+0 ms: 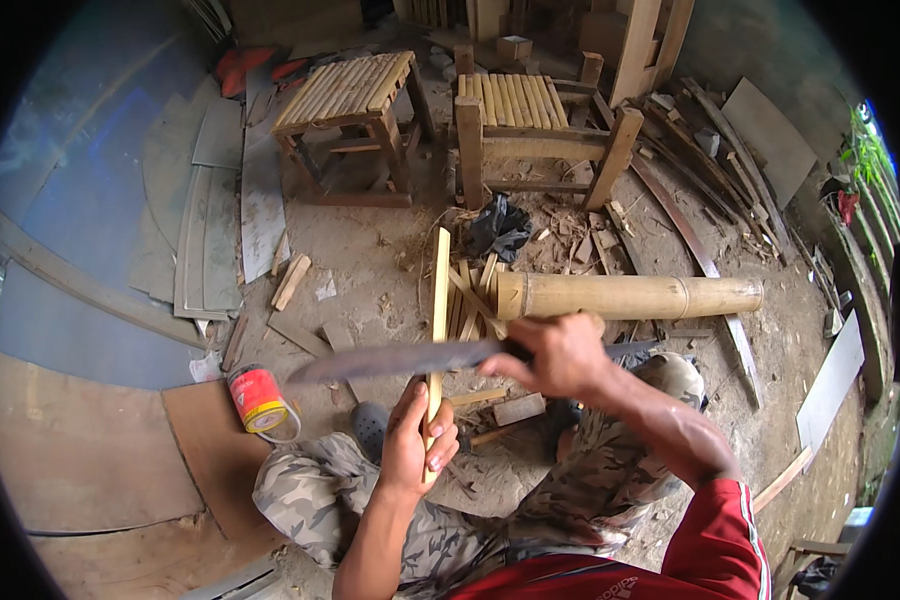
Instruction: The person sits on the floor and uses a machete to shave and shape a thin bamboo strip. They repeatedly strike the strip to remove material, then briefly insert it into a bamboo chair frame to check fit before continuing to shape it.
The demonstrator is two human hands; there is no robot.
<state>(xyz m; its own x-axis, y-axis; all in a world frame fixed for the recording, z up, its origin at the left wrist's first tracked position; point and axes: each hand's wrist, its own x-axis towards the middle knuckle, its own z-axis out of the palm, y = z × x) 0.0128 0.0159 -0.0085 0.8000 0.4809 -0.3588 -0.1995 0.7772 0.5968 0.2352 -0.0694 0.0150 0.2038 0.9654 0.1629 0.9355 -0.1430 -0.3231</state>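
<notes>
- Bamboo culm [620,297]: lies on the floor [362,268] ahead, probably parked within reach.
- Machete [400,362]: right hand's [558,352] fingers wrapped round its handle, held crosswise.
- Bamboo strip [441,290]: near upright, left hand's [417,437] fingers closed on its lower part, likely steadying it.
- Machete blurred; contact with strip unclear. Handle mostly fist-covered.

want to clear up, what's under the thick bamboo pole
A long narrow strip shows on both sides of the thick bamboo pole and appears to run under it. The stretch directly beneath, and anything else there, is covered by the pole.
</notes>
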